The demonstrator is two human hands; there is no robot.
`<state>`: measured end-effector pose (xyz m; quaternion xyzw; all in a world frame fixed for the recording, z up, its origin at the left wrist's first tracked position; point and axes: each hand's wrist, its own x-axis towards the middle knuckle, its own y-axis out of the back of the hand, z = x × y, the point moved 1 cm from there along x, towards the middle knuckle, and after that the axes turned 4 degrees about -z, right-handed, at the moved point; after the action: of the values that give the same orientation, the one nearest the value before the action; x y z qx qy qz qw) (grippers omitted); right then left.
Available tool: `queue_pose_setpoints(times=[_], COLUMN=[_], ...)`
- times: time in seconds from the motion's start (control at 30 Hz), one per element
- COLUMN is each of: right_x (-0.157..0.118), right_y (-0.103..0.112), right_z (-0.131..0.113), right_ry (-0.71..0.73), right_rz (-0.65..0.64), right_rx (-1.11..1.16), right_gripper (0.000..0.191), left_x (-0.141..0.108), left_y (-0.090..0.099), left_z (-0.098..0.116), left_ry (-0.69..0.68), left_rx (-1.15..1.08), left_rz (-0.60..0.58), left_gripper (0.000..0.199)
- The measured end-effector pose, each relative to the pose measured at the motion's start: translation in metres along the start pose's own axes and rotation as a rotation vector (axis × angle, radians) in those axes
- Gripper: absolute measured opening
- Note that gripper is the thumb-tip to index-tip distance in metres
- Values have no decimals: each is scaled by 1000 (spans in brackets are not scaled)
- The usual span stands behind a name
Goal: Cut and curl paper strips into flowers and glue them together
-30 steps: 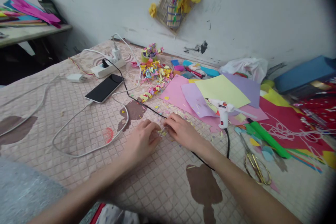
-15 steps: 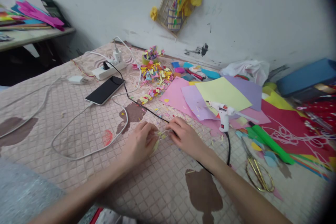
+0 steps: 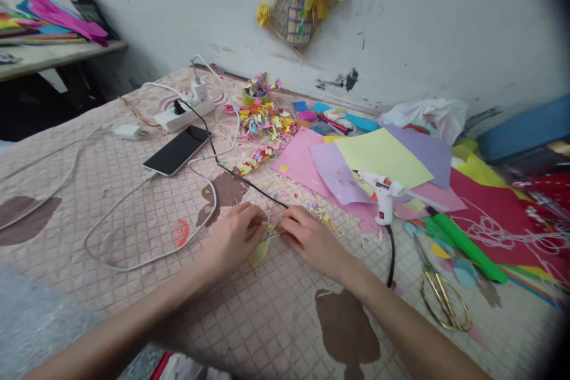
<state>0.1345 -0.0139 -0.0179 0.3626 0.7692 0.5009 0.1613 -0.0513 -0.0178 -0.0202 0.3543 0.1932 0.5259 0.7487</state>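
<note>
Both hands are close together over the quilted tablecloth. My left hand is closed, its thumb and fingers pinched on a small pale yellow paper piece that hangs below the fingertips. Facing it, my right hand is closed too, with bent fingers near the same paper; what they grip is too small to make out. A black cable runs down to the right hand and passes behind it. Small yellow paper scraps lie just beyond the hands.
A white glue gun rests by coloured paper sheets. Gold-handled scissors and a green roll lie right. Left are a phone, white cables and a power strip. Behind sits a heap of paper cut-outs.
The view has shifted slightly. The pale yellow paper under my left hand now shows more fully, and the looped pale strand between my hands is less visible. Both hands stay close together.
</note>
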Motion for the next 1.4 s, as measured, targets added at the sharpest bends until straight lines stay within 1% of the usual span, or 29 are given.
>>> queue_pose_setpoints(times=[0.17,0.43,0.57,0.8,1.03,1.17,1.27,1.4], right_x=[0,2,1,0,3,3,2,0], right_y=[-1,-3,-4,-4,-1,-2,-4,-6], right_z=[0,0,1,3,2,2,4,6], right_ry=[-14,-8,3,19,88,119,124,116], right_rz=[2,7,-7,-12,-49,-61,-51,-40], right_rx=[9,-45,-102,-92,-234,-277,-264,-231], right_gripper=[9,10,11,10,12,11,11,12], left_x=[3,12,9,-1,-6,-9,-11,-10], left_y=[2,5,5,6,7,2,-5,-13], left_z=[-2,-4,-3,0,1,3,6,11], left_ry=[-11,-32,-35,-7,-13,-18,-23,-10], left_rx=[8,3,17,46,33,66,147,239], left_rz=[16,-15,-29,-49,-52,-57,-64,-83], left_gripper=[10,8,7,8,8,6,3,4])
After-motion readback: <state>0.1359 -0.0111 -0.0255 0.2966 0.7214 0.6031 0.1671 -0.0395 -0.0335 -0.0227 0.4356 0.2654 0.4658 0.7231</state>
